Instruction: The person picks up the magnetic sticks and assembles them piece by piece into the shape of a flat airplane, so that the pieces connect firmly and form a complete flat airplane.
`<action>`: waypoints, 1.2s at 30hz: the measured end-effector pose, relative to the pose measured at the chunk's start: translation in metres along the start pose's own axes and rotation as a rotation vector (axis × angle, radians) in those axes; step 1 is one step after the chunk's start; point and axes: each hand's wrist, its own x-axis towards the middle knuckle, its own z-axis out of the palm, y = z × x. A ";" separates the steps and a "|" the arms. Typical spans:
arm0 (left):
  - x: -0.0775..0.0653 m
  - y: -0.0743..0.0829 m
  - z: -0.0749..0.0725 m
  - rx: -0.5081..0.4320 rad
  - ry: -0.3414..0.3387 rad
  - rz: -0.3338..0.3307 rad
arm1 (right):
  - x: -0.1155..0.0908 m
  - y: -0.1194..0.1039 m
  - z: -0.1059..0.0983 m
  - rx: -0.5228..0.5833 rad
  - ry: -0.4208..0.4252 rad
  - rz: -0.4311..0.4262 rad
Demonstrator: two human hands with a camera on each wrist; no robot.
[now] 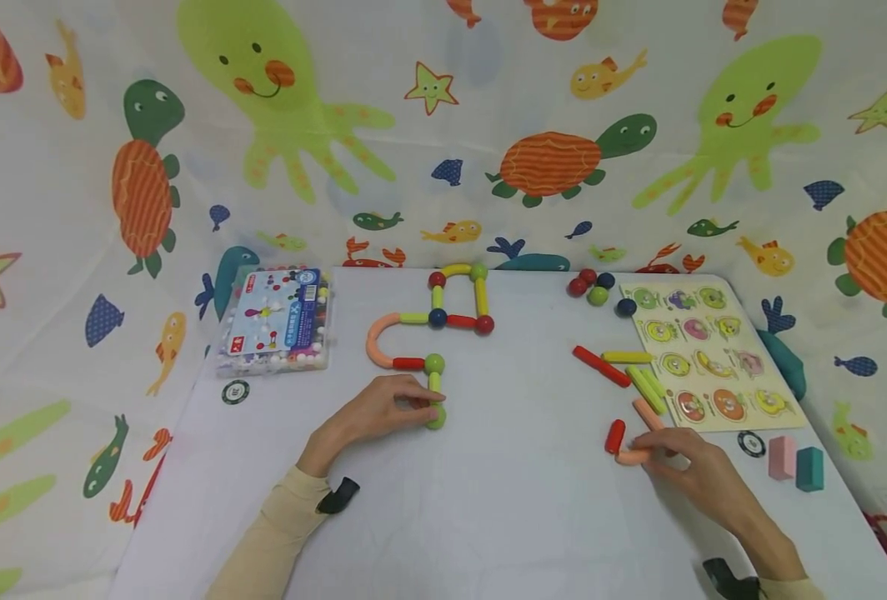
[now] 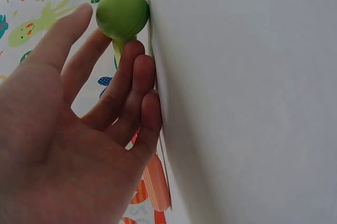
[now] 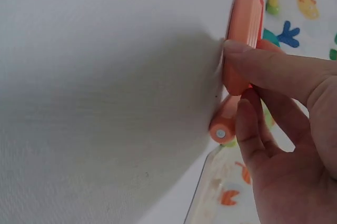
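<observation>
On the white table a figure of magnetic rods and balls is laid out, with a loop of yellow and red rods (image 1: 462, 322) at the top and a curved peach rod (image 1: 374, 337) below. My left hand (image 1: 383, 408) holds the lowest green ball (image 1: 436, 417), its fingertips also at the short lime rod (image 1: 434, 382) above. Over at the right, my right hand (image 1: 702, 475) pinches a short peach rod (image 1: 633, 457) between thumb and fingers. A short red rod (image 1: 615, 436) and another peach rod (image 1: 646, 412) lie right beside it.
Loose red and lime rods (image 1: 601, 367) lie near a picture board (image 1: 796, 417). Several balls (image 1: 598, 296) sit at the back right. A clear box (image 1: 274, 321) of parts stands back left. Pink and teal blocks (image 1: 809, 469) stand at the right edge.
</observation>
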 end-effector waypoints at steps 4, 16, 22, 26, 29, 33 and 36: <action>0.000 -0.001 -0.001 -0.007 -0.008 -0.013 | 0.002 0.001 0.001 -0.024 0.005 0.030; 0.000 0.001 0.000 -0.026 -0.023 -0.006 | 0.002 -0.007 -0.007 -0.009 -0.015 0.067; -0.001 0.001 0.000 -0.017 -0.018 0.001 | 0.014 -0.021 -0.007 0.072 0.048 0.007; -0.001 0.000 0.000 -0.014 -0.014 -0.006 | 0.030 -0.035 0.000 0.133 0.068 -0.077; -0.002 0.001 -0.001 -0.017 -0.017 -0.013 | 0.045 -0.049 0.007 0.177 0.062 -0.144; -0.001 0.001 -0.001 -0.016 -0.019 -0.023 | 0.067 -0.071 0.021 0.224 0.032 -0.241; -0.001 0.000 -0.001 -0.017 -0.021 -0.018 | 0.083 -0.089 0.035 0.276 -0.018 -0.325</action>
